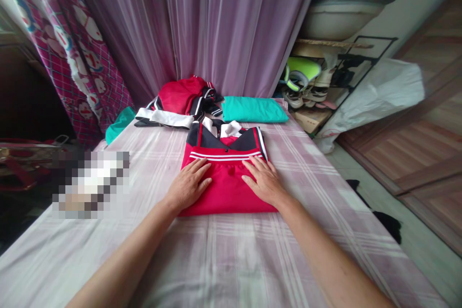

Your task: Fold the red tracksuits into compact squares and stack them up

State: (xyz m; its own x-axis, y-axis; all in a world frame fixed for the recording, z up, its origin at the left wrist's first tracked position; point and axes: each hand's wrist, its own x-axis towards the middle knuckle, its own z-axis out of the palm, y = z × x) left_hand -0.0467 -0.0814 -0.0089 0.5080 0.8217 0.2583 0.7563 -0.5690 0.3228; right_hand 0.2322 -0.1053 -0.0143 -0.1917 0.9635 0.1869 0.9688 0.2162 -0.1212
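Observation:
A folded red jacket (231, 192) with a dark navy upper part lies in the middle of the checked cloth. Its hem band, with white stripes, is turned up across the front, just below the dark collar area (207, 139). My left hand (189, 183) rests flat on the left side of the red fabric, fingers stretched toward the striped band. On the right side my right hand (263, 180) lies flat too, its fingers spread and touching the band. Neither hand grips anything. Bits of white cloth (231, 129) show at the top of the folded garment.
Behind lie a heap of red and navy clothing (182, 96), a white strap (166, 119) and a folded teal cloth (254, 109). Purple curtains (224, 29) hang at the back. A shoe rack (375, 53) stands right, near a white plastic bag (382, 91). A blurred patch covers something left.

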